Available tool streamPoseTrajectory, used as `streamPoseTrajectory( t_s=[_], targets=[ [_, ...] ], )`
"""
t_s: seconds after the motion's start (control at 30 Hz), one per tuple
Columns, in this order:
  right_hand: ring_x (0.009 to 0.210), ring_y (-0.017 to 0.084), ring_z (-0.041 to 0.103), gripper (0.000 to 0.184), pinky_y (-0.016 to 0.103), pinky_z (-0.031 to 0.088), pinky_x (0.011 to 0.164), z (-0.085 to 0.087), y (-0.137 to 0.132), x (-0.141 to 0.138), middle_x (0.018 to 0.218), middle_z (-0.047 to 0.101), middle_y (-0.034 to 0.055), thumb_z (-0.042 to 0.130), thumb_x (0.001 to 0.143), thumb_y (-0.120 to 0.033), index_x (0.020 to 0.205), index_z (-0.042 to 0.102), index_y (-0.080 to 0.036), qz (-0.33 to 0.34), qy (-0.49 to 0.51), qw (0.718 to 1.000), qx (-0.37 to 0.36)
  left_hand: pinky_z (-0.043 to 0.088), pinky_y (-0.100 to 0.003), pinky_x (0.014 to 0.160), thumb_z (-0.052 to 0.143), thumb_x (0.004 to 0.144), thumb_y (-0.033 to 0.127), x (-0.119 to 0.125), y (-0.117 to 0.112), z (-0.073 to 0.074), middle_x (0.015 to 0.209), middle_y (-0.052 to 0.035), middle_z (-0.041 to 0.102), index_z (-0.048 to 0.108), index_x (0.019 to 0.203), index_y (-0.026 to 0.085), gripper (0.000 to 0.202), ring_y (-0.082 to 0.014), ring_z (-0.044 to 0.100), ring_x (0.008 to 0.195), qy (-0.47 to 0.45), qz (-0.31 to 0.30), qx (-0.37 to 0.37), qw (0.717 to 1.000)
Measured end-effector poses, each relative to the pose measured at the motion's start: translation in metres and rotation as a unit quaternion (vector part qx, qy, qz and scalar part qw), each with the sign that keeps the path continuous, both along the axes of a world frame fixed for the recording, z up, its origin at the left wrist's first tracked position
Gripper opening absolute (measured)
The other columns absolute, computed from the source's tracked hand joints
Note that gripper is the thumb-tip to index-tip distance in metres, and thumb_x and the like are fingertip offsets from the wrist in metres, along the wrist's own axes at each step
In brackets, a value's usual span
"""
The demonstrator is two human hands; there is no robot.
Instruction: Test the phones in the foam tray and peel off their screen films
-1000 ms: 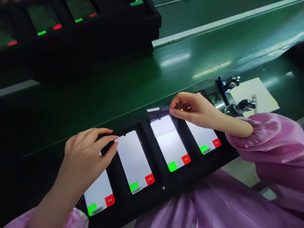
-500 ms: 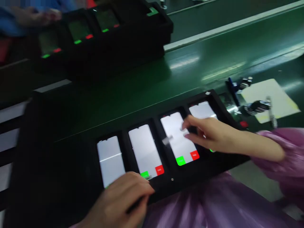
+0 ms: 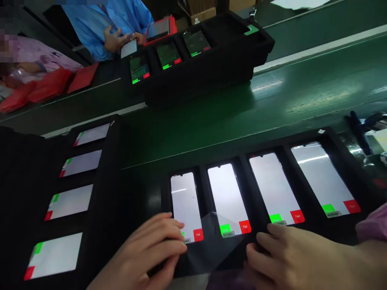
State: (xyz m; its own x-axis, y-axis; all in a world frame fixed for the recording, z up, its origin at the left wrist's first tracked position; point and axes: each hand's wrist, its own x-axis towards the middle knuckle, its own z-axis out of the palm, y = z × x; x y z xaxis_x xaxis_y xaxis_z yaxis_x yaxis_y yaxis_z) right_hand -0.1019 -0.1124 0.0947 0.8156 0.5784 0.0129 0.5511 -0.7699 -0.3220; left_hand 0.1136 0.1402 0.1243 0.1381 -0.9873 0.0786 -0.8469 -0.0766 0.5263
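Several phones with pale screens lie in a black foam tray [image 3: 203,179], each screen showing a green patch and a red Fail button. My left hand [image 3: 146,249] rests curled on the lower end of the leftmost phone [image 3: 184,197]. My right hand [image 3: 290,257] lies along the tray's near edge, its fingers below the third phone [image 3: 273,185]. A clear plastic film [image 3: 213,249] lies between my hands, over the lower end of the second phone [image 3: 226,197]. I cannot tell whether either hand grips the film.
A second black tray [image 3: 105,129] of phones stands left. Beyond the green conveyor belt [image 3: 205,117], a third tray [image 3: 260,44] holds phones. A person in a blue coat [image 3: 102,28] holds a phone. Red bags [image 3: 48,86] lie far left.
The view has swung left and closer. My right hand has moved from above the third phone to the tray's near edge, my left hand has shifted right, and the film now lies between them.
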Motion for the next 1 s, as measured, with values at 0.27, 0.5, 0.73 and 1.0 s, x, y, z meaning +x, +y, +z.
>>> streamPoseTrajectory(
  t_s=[0.27,0.5,0.73,1.0],
  targets=[
    [0.059,0.017,0.041,0.022,0.036,0.019,0.050,0.001,0.006,0.024,0.073,0.049,0.0009,0.068,0.083,-0.020,0.064,0.057,-0.021,0.014,-0.128,0.990,-0.048,0.059,-0.023,0.088,0.056,0.094,0.014,0.040,-0.030,-0.035,0.099,0.0051,0.075,0.068,0.099,0.030,0.020,-0.0112,0.072,0.098,0.028,0.050,-0.085,0.995],
    [0.057,0.012,0.048,0.017,0.030,0.029,0.048,-0.005,-0.021,0.068,0.077,0.058,-0.0008,0.058,0.087,-0.003,0.080,0.065,-0.017,-0.087,0.028,0.994,0.058,0.056,-0.045,0.079,0.042,0.101,0.050,0.066,-0.014,-0.067,0.104,-0.0070,0.070,0.075,0.100,0.027,0.040,-0.0271,0.067,0.094,-0.197,0.249,0.026,0.948],
    [0.064,0.011,0.053,0.014,0.024,0.043,0.059,-0.009,-0.068,0.118,0.073,0.059,-0.0018,0.065,0.092,-0.031,0.088,0.064,-0.017,-0.382,0.164,0.827,0.378,0.056,-0.053,0.083,0.045,0.101,0.052,0.062,-0.015,-0.077,0.111,-0.0098,0.064,0.076,0.102,0.025,0.042,-0.0293,0.065,0.097,-0.174,0.257,0.012,0.951],
    [0.069,0.010,0.053,0.011,0.023,0.043,0.058,-0.001,-0.069,0.109,0.082,0.059,0.0007,0.066,0.091,-0.026,0.086,0.061,-0.017,-0.405,0.121,0.806,0.416,0.057,-0.052,0.090,0.059,0.097,0.039,0.059,-0.026,-0.076,0.113,-0.0054,0.067,0.078,0.098,0.027,0.022,-0.0283,0.064,0.106,-0.139,0.277,-0.012,0.951]
  ],
)
